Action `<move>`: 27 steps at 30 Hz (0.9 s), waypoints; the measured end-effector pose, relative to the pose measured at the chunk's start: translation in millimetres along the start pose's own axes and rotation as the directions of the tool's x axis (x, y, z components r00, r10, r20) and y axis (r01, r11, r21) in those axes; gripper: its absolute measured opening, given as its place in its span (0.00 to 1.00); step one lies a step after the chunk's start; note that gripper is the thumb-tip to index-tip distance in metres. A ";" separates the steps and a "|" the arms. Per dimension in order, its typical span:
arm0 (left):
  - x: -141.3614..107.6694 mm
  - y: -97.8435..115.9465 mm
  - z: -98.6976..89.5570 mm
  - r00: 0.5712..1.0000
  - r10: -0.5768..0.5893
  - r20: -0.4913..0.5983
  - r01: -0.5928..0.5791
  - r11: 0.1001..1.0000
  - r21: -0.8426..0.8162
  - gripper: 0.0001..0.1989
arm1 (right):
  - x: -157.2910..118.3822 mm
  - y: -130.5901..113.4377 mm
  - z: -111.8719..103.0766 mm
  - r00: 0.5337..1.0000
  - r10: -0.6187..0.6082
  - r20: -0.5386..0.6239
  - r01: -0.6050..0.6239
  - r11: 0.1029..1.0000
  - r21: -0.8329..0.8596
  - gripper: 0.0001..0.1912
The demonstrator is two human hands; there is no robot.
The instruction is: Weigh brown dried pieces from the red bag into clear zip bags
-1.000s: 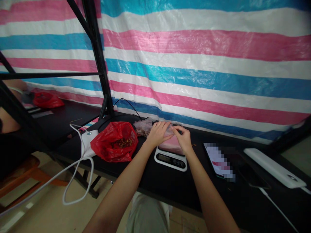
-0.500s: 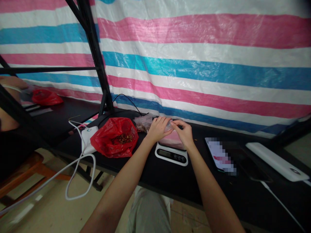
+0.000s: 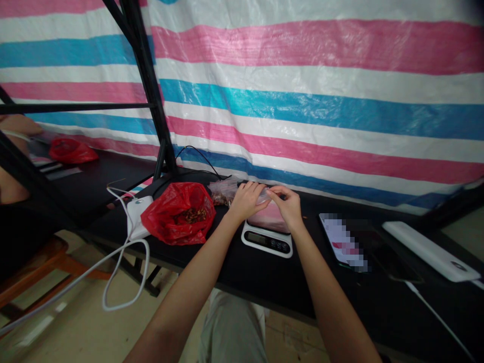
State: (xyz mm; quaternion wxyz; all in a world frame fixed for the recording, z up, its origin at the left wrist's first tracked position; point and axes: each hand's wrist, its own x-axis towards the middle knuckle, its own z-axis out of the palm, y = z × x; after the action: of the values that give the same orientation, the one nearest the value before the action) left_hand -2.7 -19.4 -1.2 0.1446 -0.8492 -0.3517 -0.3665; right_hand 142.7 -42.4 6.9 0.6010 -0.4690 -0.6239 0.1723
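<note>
Film (image 3: 264, 197) lies between our hands, over the scale (image 3: 266, 244). We hold it under the left hand's (image 3: 247, 199) curled fingers and pinch its edge in the right hand's (image 3: 289, 204) fingertips. We seem to be working that edge; the next move calls for a light, steady pinch.
</note>
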 end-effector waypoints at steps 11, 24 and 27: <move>4.2 2.8 2.9 0.994 -0.109 -0.015 0.098 0.939 -0.330 0.15 | -6.1 -5.7 -42.7 0.960 0.078 -0.269 -0.270 0.508 -0.818 0.10; 2.2 3.1 5.1 0.960 -0.091 0.265 0.184 0.917 -0.355 0.21 | -6.0 32.1 -65.6 0.859 0.512 0.012 -0.181 0.326 -0.928 0.19; 1.4 3.6 5.0 0.949 -0.076 0.307 0.188 0.916 -0.354 0.22 | -2.9 36.8 -65.9 0.831 0.550 0.087 -0.150 0.371 -0.916 0.17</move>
State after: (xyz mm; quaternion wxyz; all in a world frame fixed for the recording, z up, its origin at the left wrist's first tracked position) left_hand 3.1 -18.8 -3.6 -0.1001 -0.8791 -0.3483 -0.3095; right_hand 216.2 -49.3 -9.1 0.0832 -0.7903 -0.6059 0.0377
